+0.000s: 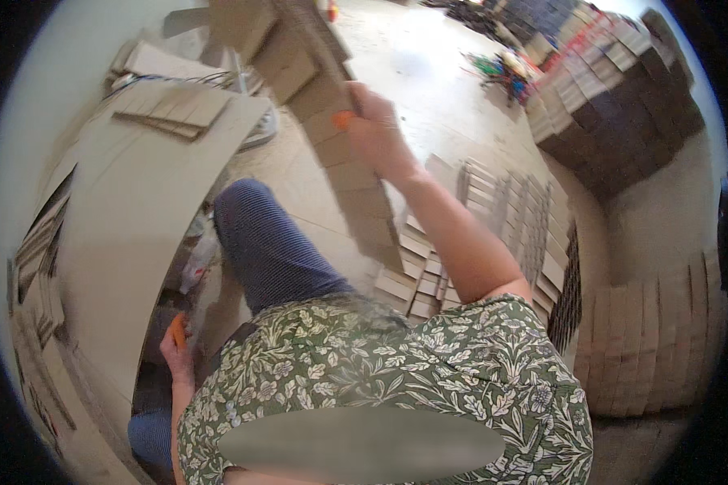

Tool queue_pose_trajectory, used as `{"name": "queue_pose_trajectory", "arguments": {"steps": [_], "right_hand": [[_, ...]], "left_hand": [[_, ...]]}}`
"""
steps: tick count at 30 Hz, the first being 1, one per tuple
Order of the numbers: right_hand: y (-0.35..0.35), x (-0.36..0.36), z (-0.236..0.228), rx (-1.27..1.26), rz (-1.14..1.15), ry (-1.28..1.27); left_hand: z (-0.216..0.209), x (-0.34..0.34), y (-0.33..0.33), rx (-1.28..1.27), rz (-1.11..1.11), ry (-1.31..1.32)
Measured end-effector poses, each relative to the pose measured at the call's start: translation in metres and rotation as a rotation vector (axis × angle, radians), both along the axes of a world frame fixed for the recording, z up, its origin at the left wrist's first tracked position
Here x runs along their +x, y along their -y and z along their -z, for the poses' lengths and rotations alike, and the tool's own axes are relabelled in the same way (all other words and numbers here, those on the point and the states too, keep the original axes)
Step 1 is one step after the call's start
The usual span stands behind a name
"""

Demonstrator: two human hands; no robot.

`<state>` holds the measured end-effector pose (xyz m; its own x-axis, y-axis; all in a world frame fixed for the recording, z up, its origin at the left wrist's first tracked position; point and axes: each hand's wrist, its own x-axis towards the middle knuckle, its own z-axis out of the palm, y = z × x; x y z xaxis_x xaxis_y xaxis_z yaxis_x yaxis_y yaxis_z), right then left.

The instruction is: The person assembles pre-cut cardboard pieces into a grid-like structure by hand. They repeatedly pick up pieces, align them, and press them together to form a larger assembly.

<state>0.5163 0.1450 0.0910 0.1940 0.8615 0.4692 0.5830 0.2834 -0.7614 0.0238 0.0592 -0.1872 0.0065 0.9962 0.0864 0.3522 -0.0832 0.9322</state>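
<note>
My right hand is raised in front of me and shut on a long fanned stack of flat brown cardboard pieces. The stack runs from the top of the view down toward my lap. An orange cover sits on that hand's thumb. My left hand is low at my left side, beside the edge of a big bent cardboard sheet. It has an orange cover on one finger. Its grip is hidden from view. I wear a green flowered shirt and blue trousers.
Rows of folded cardboard pieces lie on the pale floor to my right. Stacked dark boxes rise at the upper right, and brown cardboard stacks stand at the right. More flat cardboard lies at the upper left. Colourful small items lie on the floor.
</note>
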Motion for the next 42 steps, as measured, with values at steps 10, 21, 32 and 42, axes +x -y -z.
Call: {"name": "queue_pose_trajectory", "arguments": {"steps": [10, 21, 32, 42], "right_hand": [[0.228, 0.304, -0.010, -0.201, 1.101, 1.315], [0.436, 0.260, 0.148, -1.105, 1.525, 1.276], [0.425, 0.226, 0.215, -1.236, 1.420, 1.113], [0.449, 0.244, 0.173, -0.954, 1.510, 1.108]], "left_hand": [[0.145, -0.085, 0.008, -0.122, 0.205, -0.353], [0.128, -0.134, -0.026, -0.417, 0.189, -0.508], [0.111, -0.132, -0.037, -0.464, 0.207, -0.531], [0.117, -0.133, -0.040, -0.463, 0.234, -0.486]]}}
